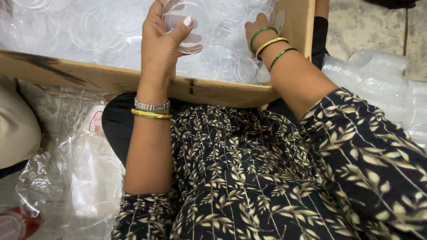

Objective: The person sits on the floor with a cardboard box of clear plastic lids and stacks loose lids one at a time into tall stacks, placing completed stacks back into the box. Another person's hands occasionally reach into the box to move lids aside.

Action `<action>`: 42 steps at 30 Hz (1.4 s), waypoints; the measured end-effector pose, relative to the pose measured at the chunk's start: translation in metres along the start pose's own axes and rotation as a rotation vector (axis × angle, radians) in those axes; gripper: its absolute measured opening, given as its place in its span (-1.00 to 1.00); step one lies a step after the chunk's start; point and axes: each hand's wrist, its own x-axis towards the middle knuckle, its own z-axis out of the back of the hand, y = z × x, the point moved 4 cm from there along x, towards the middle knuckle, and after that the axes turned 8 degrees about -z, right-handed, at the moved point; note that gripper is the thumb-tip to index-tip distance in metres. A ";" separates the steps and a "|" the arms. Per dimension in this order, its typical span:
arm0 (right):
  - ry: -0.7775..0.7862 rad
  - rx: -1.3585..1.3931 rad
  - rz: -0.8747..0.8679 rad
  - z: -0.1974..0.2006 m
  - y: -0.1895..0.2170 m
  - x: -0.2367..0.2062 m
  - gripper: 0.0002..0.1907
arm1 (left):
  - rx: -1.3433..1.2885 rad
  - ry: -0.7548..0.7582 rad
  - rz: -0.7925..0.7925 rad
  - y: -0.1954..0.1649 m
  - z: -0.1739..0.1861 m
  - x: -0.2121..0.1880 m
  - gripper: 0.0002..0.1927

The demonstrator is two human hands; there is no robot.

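We see the left hand clamped on a stack of clear lids over the wooden box, while the right hand digs into the loose lids near the box's right edge, grip hidden.

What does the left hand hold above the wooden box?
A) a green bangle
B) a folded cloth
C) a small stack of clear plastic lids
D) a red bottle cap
C: the left hand grips a small stack of clear plastic lids between thumb and fingers, over the wooden box full of similar lids.
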 end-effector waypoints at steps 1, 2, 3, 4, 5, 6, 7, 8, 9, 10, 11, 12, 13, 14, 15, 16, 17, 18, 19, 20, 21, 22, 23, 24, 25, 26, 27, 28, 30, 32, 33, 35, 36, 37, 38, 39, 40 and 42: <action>0.033 0.038 -0.018 -0.001 0.000 -0.002 -0.04 | 0.006 -0.003 -0.011 0.001 0.002 -0.002 -0.59; -0.011 -0.017 0.004 0.002 0.002 -0.001 -0.07 | 0.027 -0.016 -0.002 0.002 0.003 -0.003 -0.59; -0.055 -0.068 0.027 0.004 0.004 0.000 -0.09 | 0.050 -0.028 0.008 0.003 0.004 -0.004 -0.60; -0.102 -0.117 0.046 0.007 0.006 0.001 -0.11 | 0.074 -0.035 0.016 0.003 0.005 -0.004 -0.61; -0.103 -0.093 0.033 0.008 0.005 0.004 -0.19 | 0.073 -0.032 0.008 0.002 0.006 -0.004 -0.62; -0.103 -0.069 0.019 0.008 0.004 0.006 -0.28 | 0.070 -0.028 0.000 0.001 0.005 -0.005 -0.64; -0.102 -0.046 0.004 0.008 0.003 0.007 -0.36 | 0.066 -0.024 -0.006 0.001 0.004 -0.007 -0.65; -0.099 -0.023 -0.012 0.009 0.002 0.007 -0.44 | 0.065 -0.024 0.006 0.001 0.003 -0.008 -0.66; -0.097 0.001 -0.028 0.012 0.001 0.006 -0.52 | 0.064 -0.023 0.018 0.000 0.002 -0.008 -0.67; -0.094 0.025 -0.045 0.013 -0.001 0.005 -0.60 | 0.064 -0.021 0.032 -0.001 0.001 -0.008 -0.68; 0.042 0.082 -0.125 0.009 -0.004 0.005 -0.65 | 0.060 -0.014 0.032 -0.002 0.001 -0.010 -0.68; 0.181 0.136 -0.203 0.008 -0.005 0.002 -0.70 | 0.054 -0.012 0.032 -0.003 0.000 -0.011 -0.68; 0.319 0.189 -0.278 0.008 -0.005 -0.001 -0.74 | 0.048 -0.012 0.031 -0.004 -0.001 -0.013 -0.68; 0.273 0.319 -0.341 0.014 -0.006 -0.006 -0.76 | 0.052 -0.011 0.025 -0.005 -0.001 -0.014 -0.68; 0.226 0.450 -0.402 0.019 -0.007 -0.012 -0.78 | 0.058 -0.010 0.020 -0.006 -0.001 -0.014 -0.67; 0.178 0.581 -0.463 0.023 -0.009 -0.016 -0.80 | 0.063 -0.009 0.014 -0.006 -0.001 -0.015 -0.67; 0.218 0.688 -0.502 0.024 -0.008 -0.020 -0.76 | 0.065 -0.009 0.014 -0.005 -0.001 -0.015 -0.68; 0.259 0.797 -0.542 0.022 -0.007 -0.023 -0.72 | 0.068 -0.007 0.014 -0.005 -0.001 -0.015 -0.68; 0.299 0.907 -0.580 0.019 -0.006 -0.024 -0.68 | 0.071 -0.004 0.013 -0.004 -0.002 -0.014 -0.69; 0.323 0.987 -0.527 0.017 -0.003 -0.023 -0.71 | 0.073 -0.001 0.012 -0.003 -0.002 -0.014 -0.69; 0.346 1.066 -0.471 0.014 0.000 -0.020 -0.72 | 0.075 0.003 0.011 -0.002 -0.002 -0.013 -0.70; 0.369 1.143 -0.415 0.010 0.003 -0.016 -0.71 | 0.077 0.006 0.010 -0.002 -0.003 -0.012 -0.71; 0.375 1.022 -0.415 0.006 0.002 -0.012 -0.69 | 0.082 0.006 0.014 -0.001 -0.003 -0.012 -0.71; 0.379 0.899 -0.415 0.003 0.000 -0.007 -0.67 | 0.085 0.004 0.017 0.000 -0.003 -0.011 -0.71; 0.383 0.775 -0.413 -0.001 -0.002 -0.003 -0.64 | 0.088 0.002 0.021 0.000 -0.003 -0.011 -0.71; 0.305 0.681 -0.353 0.000 -0.003 0.001 -0.54 | 0.085 -0.004 0.028 0.001 -0.004 -0.011 -0.71; 0.227 0.589 -0.290 0.001 -0.002 0.003 -0.42 | 0.085 -0.008 0.036 0.002 -0.004 -0.011 -0.71; 0.149 0.499 -0.228 0.003 0.000 0.004 -0.29 | 0.084 -0.010 0.043 0.002 -0.004 -0.011 -0.71; 0.066 0.355 0.038 0.004 0.013 0.003 -0.17 | 0.094 -0.013 0.047 0.003 -0.006 -0.009 -0.69; 0.078 0.252 0.136 0.002 0.020 0.001 -0.11 | 0.097 -0.008 0.045 0.004 -0.009 -0.007 -0.69; 0.134 0.222 0.102 0.001 0.022 0.000 -0.12 | 0.094 -0.003 0.042 0.003 -0.011 -0.006 -0.68; 0.221 0.174 0.059 0.001 0.023 -0.002 -0.12 | 0.100 0.001 0.051 0.003 -0.013 -0.003 -0.67; 0.250 0.154 0.052 0.002 0.023 -0.002 -0.12 | 0.108 -0.001 0.059 0.003 -0.014 -0.002 -0.67; 0.279 0.134 0.046 0.002 0.024 -0.004 -0.11 | 0.118 -0.005 0.068 0.004 -0.015 -0.001 -0.67; 0.245 0.167 0.063 0.004 0.025 -0.004 -0.04 | 0.116 -0.020 0.100 0.006 -0.015 0.000 -0.67; 0.209 0.202 0.079 0.005 0.027 -0.005 0.04 | 0.115 -0.033 0.131 0.008 -0.016 0.002 -0.67; 0.170 0.235 0.095 0.006 0.028 -0.004 0.12 | 0.113 -0.045 0.160 0.011 -0.018 0.005 -0.66; 0.103 0.132 0.196 0.001 0.032 -0.002 0.16 | 0.046 -0.137 0.158 0.021 -0.025 0.009 -0.66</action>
